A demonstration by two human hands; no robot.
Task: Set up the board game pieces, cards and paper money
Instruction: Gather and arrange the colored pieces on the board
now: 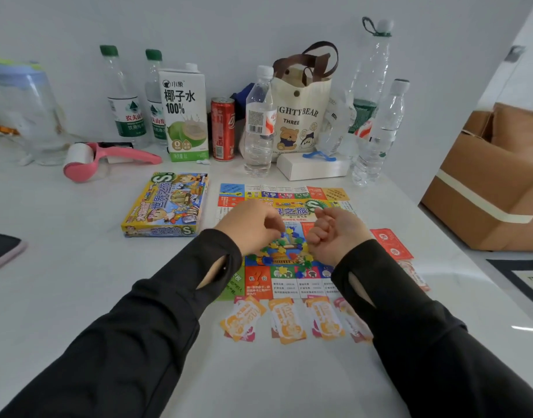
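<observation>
The game board (289,192) lies flat on the white table. Small blue, yellow and green plastic pieces (284,247) are heaped at its centre. My left hand (248,226) hovers over the heap, fingertips pinched on a small piece at its top. My right hand (337,233) is beside the heap, palm up, fingers curled shut; I cannot see anything in it. Several stacks of orange paper money (287,321) line the board's near edge. Red cards (392,242) sit right of the board. The game box (168,203) rests to the left.
Along the wall stand water bottles (259,122), a coconut water carton (185,113), a red can (222,128), a bear tote bag (301,116) and a white box (313,168). A pink lint roller (108,158), a phone (2,248) and a cardboard box (485,188) lie around.
</observation>
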